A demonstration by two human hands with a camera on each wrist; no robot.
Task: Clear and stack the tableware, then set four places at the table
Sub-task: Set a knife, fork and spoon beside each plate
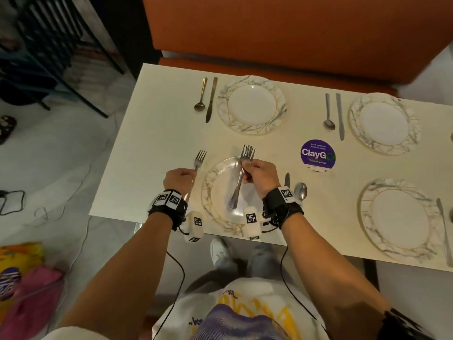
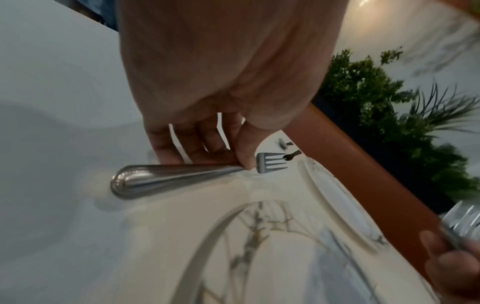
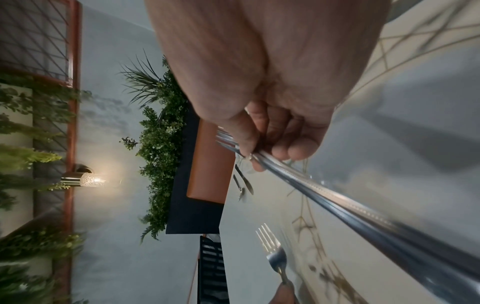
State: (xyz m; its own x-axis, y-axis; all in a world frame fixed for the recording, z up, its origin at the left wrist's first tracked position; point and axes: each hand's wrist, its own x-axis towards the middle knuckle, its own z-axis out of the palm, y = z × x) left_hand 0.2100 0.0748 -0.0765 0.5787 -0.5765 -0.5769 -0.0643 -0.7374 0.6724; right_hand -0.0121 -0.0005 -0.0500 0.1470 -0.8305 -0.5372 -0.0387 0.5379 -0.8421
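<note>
Orange bench seating backs a pale tabletop (image 1: 157, 133) laid with four marbled plates. The left hand (image 1: 180, 177) has its grip pinched on a single fork (image 1: 199, 159), thumb and fingertips clamped near the neck, tines pointing away from the body and the handle running back under the palm. Just to the right of that grip lies the near plate (image 1: 215, 207); the fork sits low over the bare strip beside its rim, which I judge to be its intended spot. The right hand (image 1: 259, 176) grips a bundle of forks (image 1: 241, 177) above that same plate, fingers curled round the stems, handles hanging toward the body.

To do this step well, lower the handle end first, keep the fork parallel to the plate's edge and clear of it, then open the thumb without dragging the tines sideways. Hold the bundle steady and high so its handles do not tap the plate.

Farther out, beyond the right grip, a knife (image 1: 287, 179) and spoon (image 1: 300, 191) already lie beside the plate. The two far plates (image 1: 252, 82) have knife and spoon but no fork in view, so those likely come next.
</note>
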